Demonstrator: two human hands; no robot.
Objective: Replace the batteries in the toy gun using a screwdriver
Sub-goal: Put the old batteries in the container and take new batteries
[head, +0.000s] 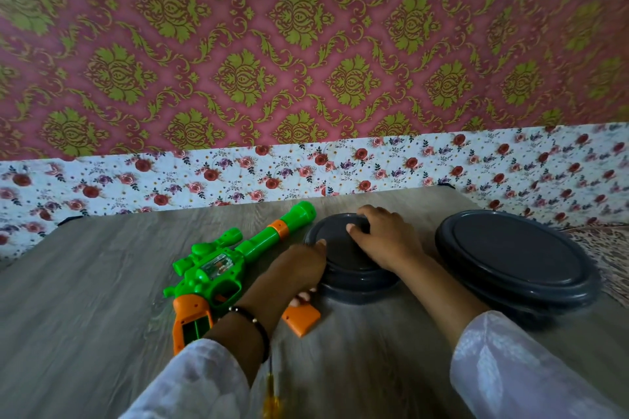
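— Since you're nearest, what lies at the front edge?

— A screwdriver (271,395) with a yellow handle, blurred, lying on the table (85,299) between the two white sleeves. Neither hand is on it.

— And beyond that?

— The orange battery cover (301,316), off the toy and flat on the wood, just beside the left hand (296,269). The toy gun (218,269) lies on its side to the left of that wrist, its orange grip toward me and the compartment open. I can't make out any batteries inside.

— What are the hands doing?

— The left hand curls against the side of the small grey container (350,269), thumb on the lid's rim, holding it. The right hand (384,238) lies on top of the lid, fingers bent over its far edge, gripping it. My guess is they're opening it to get at batteries, but its contents are hidden.

— How will the gun handle?

— It looks like hollow moulded plastic, so probably light, stiff and a bit slick. I'd hold it by the orange grip or the thick green body, not the thin barrel, which could lever or slide on the smooth tabletop.

— Anything further back?

— A larger grey lidded container (517,255) to the right, then floral and damask wallpaper (306,44) behind the table.
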